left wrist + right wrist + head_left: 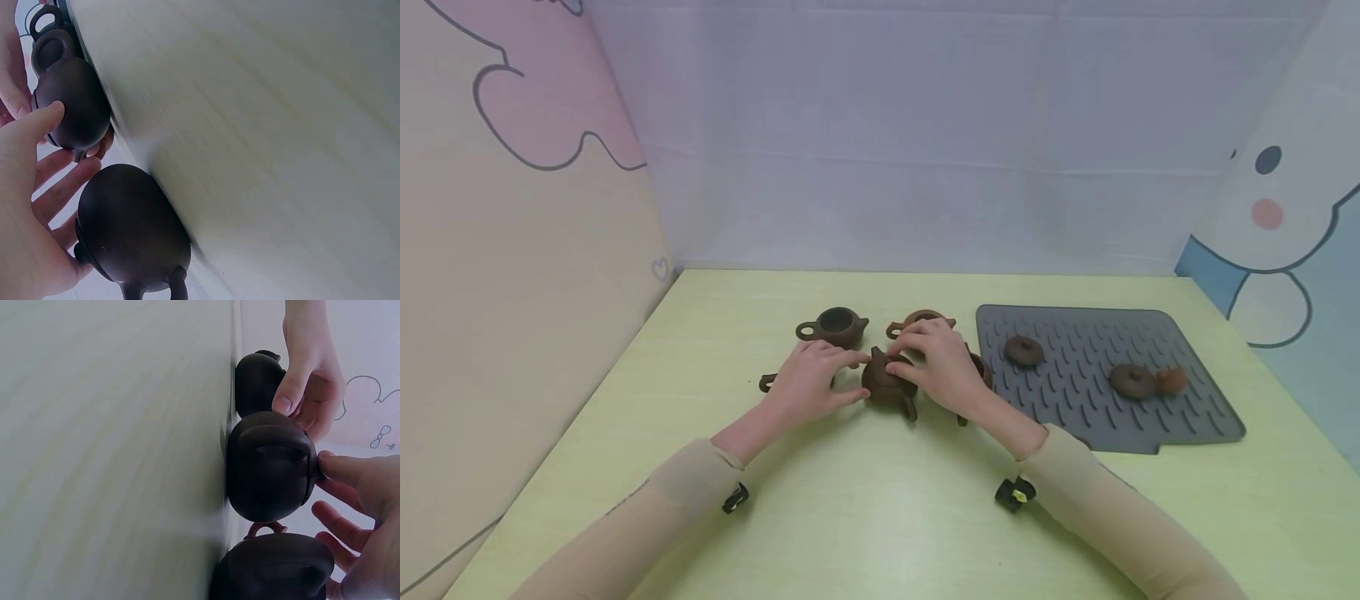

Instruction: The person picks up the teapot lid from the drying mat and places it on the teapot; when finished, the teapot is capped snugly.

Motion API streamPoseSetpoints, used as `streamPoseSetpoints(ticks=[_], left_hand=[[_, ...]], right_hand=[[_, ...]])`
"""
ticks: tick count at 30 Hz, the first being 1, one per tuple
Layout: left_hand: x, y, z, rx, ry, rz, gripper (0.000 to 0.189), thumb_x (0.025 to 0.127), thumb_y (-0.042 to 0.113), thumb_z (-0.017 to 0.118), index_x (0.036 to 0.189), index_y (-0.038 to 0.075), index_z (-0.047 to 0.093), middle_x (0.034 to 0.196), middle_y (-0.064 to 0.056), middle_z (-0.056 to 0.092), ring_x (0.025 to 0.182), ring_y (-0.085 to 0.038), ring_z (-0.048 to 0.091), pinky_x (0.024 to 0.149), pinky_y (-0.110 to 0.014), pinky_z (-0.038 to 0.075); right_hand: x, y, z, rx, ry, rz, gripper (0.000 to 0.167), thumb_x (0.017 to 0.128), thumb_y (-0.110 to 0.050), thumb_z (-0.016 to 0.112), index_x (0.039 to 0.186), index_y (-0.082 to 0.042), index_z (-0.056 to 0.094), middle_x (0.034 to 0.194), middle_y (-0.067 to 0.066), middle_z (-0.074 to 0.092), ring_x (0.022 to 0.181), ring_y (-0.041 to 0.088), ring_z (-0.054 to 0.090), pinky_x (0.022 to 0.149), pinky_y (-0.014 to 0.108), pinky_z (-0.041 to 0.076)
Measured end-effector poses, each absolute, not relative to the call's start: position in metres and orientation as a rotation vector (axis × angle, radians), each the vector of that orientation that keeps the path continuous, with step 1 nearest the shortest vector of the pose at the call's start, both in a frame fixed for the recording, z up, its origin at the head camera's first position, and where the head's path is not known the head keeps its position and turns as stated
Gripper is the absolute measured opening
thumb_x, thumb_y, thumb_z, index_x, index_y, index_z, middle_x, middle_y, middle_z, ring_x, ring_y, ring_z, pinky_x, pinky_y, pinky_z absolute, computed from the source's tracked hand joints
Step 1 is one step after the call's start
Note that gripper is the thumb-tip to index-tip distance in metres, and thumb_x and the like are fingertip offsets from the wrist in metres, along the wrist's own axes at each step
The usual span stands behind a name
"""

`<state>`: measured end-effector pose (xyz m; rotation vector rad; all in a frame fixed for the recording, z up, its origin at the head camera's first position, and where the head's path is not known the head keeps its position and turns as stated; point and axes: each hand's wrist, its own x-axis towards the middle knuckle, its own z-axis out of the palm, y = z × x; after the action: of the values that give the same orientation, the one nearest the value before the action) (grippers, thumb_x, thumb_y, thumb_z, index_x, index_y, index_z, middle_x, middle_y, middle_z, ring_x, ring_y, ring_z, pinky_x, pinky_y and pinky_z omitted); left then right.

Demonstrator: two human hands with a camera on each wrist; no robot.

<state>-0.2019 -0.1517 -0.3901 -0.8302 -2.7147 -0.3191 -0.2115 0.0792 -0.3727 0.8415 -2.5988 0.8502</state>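
A dark brown clay teapot point(887, 390) stands at the centre of the table, its handle toward me. My left hand point(812, 379) holds its body between thumb and fingers from the left. From the right, my right hand point(942, 367) pinches the lid knob point(320, 470) on its top. Another dark teapot point(131, 222), with a lid on, stands under my left hand, mostly hidden in the head view. A third dark teapot point(275, 565) sits below my right hand, partly covered by it.
Behind my hands are an open dark teapot point(841, 329) and a reddish-brown teapot point(917, 318). On the right, a grey ridged mat point(1075, 421) bears a dark lid point(1023, 351), another dark lid point(1133, 381) and a small reddish piece point(1172, 381). A pale wall point(880, 167) rises behind the table.
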Motion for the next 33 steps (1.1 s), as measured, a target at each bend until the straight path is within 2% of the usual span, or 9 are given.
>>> streamPoseSetpoints(ticks=[17,25,33], left_hand=[[-0.201,-0.152,-0.390,-0.834,-2.707,-0.315,0.042,0.084,0.046,0.075,0.119,0.023,0.070,0.099,0.005,0.076,0.103,-0.023,0.067,0.103,-0.047,0.046],[-0.202,-0.151,-0.389,-0.833,-2.713,-0.301,0.042,0.084,0.047,0.075,0.120,0.025,0.070,0.101,0.004,0.077,0.104,-0.023,0.067,0.103,-0.047,0.046],[-0.202,-0.152,-0.391,-0.825,-2.704,-0.272,0.041,0.083,0.046,0.076,0.118,0.025,0.071,0.113,0.000,0.075,0.112,-0.026,0.066,0.104,-0.049,0.046]], right_hand=[[-0.211,0.079,-0.374,0.841,-2.600,0.851,0.015,0.084,-0.030,0.078,0.097,-0.022,0.076,0.111,0.004,0.068,0.115,0.030,0.055,0.097,0.057,0.044],[-0.211,0.082,-0.374,0.834,-2.609,0.830,0.014,0.084,-0.029,0.078,0.097,-0.023,0.076,0.111,0.002,0.069,0.113,0.029,0.055,0.094,0.054,0.045],[-0.213,0.092,-0.374,0.801,-2.591,0.853,0.008,0.086,-0.020,0.078,0.093,-0.020,0.078,0.108,0.005,0.070,0.107,0.029,0.056,0.091,0.049,0.046]])
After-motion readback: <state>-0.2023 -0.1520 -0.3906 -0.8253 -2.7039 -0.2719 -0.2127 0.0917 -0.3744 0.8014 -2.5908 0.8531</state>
